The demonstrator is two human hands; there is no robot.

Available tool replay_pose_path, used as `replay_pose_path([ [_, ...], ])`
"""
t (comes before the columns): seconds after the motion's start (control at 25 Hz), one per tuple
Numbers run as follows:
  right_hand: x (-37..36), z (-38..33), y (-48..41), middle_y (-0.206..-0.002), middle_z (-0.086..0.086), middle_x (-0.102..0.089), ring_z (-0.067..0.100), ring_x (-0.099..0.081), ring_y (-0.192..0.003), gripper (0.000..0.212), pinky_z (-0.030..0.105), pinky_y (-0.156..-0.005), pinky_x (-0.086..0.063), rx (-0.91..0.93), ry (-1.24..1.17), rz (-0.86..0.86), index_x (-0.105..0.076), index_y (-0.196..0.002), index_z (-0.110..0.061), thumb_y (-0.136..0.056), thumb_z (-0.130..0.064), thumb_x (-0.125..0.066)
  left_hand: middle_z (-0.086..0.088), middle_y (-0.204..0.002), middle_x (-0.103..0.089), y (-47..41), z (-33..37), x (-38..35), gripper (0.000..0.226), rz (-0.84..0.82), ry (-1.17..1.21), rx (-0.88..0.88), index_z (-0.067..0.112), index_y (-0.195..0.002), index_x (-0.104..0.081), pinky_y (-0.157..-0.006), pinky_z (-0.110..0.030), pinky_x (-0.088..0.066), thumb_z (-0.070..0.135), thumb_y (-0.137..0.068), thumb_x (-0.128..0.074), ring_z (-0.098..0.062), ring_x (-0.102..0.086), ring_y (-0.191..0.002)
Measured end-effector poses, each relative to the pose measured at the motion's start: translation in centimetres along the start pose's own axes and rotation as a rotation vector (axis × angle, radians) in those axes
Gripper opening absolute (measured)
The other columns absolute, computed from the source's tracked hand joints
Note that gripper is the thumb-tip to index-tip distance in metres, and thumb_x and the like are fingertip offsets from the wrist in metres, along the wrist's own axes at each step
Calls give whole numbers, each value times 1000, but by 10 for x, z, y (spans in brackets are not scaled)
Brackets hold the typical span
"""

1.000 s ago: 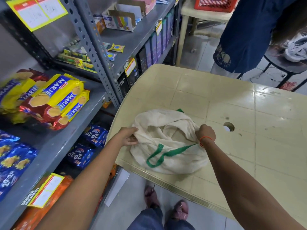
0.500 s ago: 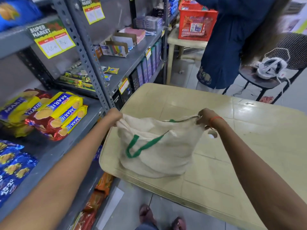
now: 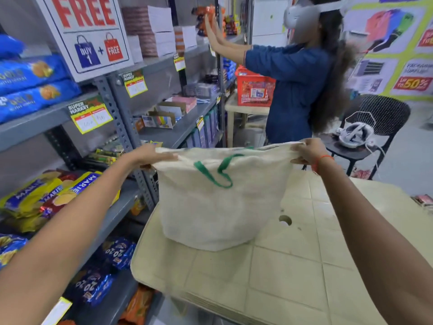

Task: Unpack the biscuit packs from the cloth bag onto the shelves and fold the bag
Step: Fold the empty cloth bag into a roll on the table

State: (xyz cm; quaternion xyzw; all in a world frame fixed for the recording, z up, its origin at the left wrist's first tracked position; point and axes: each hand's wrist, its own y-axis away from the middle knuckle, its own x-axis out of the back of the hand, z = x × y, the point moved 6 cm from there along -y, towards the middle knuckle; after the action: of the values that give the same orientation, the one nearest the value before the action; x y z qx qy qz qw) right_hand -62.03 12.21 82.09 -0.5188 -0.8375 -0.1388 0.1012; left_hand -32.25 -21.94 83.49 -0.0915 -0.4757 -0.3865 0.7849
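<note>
A cream cloth bag [image 3: 218, 207] with green handles [image 3: 215, 171] hangs stretched flat above the beige table [image 3: 293, 266], its bottom edge resting on the tabletop. My left hand [image 3: 152, 154] pinches the bag's top left corner. My right hand [image 3: 309, 152], with an orange thread at the wrist, grips the top right corner. Yellow and red Marie biscuit packs [image 3: 54, 195] lie on the grey shelf [image 3: 112, 214] to my left, below my left forearm. The bag looks limp; its inside is hidden.
Blue biscuit packs [image 3: 32, 85] fill the upper shelf, and 20-20 packs [image 3: 112, 256] the lower one. A person in a blue top [image 3: 293, 90] reaches to the shelves beyond the table. A red basket [image 3: 255, 91] and a black chair [image 3: 375, 127] stand behind.
Both hands have lifted the bag off the table and pulled its top edge wide apart, so the crumpled bag now hangs flat. My head has tilted up.
</note>
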Motion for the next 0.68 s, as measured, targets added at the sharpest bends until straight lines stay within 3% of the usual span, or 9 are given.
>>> replay_pose_path([
  [0.08,-15,5,13,-81,12,-57,25,-59,-75,16,37,-57,-60,-154,-466,-79,-56,-82,-5,-92,-4,-45,-17,-100,-63,1,10,-9,36,-1,-28,-101,10,-113,-64,-42,-28,-45,37,-89,-60,-24,-58,-62],
  [0.16,-27,8,17,-85,9,-60,20,-59,-75,11,37,-65,-58,-205,-632,-141,-57,-92,-6,-94,-10,-47,-22,-120,-61,-7,9,-7,35,104,68,-84,-1,-115,-62,-56,-32,-46,25,-95,-51,-30,-61,-82],
  [0.24,-30,0,16,-90,9,-62,17,-60,-74,16,31,-62,-59,-84,-438,-196,-60,-103,-6,-89,-13,-58,-21,-103,-63,-13,1,0,38,125,311,4,-8,-110,-58,-61,-31,-45,26,-98,-45,-30,-61,-76],
  [0.32,-32,-13,14,-84,8,-62,17,-59,-71,8,25,-60,-58,50,-9,-293,-65,-91,-8,-83,-7,-65,-14,-98,-66,-19,-9,9,47,51,528,89,-5,-115,-57,-69,-37,-53,36,-92,-55,-27,-64,-79],
  [0.4,-29,-18,7,-68,6,-55,20,-52,-64,6,23,-56,-49,122,630,-312,-63,-76,-6,-80,-1,-63,-11,-92,-67,-20,-12,26,42,14,448,79,0,-105,-62,-65,-34,-57,34,-82,-70,-24,-65,-79],
  [0.48,-24,-19,2,-64,9,-58,22,-52,-56,10,22,-51,-44,110,1103,-237,-67,-79,1,-79,0,-57,-11,-78,-63,-19,-15,40,27,5,227,75,1,-87,-60,-45,-24,-53,23,-80,-74,-20,-61,-62],
  [0.52,-19,-18,-4,-71,13,-64,22,-57,-55,15,22,-51,-46,84,1187,-140,-67,-88,4,-79,1,-55,-15,-79,-65,-21,-18,44,22,-9,163,105,1,-84,-58,-40,-22,-51,19,-84,-70,-19,-62,-56],
  [0.6,-2,-13,-19,-90,21,-69,29,-68,-78,20,29,-65,-51,42,1126,69,-65,-97,6,-80,5,-54,-22,-96,-70,-23,-20,47,16,-26,119,202,-2,-85,-55,-37,-22,-51,12,-92,-57,-17,-64,-48],
  [0.68,2,-4,-29,-109,22,-65,36,-64,-105,23,31,-73,-54,-34,684,113,-62,-106,1,-85,3,-52,-26,-97,-68,-31,-18,51,11,28,217,256,-5,-97,-51,-30,-23,-47,5,-95,-48,-20,-63,-36],
])
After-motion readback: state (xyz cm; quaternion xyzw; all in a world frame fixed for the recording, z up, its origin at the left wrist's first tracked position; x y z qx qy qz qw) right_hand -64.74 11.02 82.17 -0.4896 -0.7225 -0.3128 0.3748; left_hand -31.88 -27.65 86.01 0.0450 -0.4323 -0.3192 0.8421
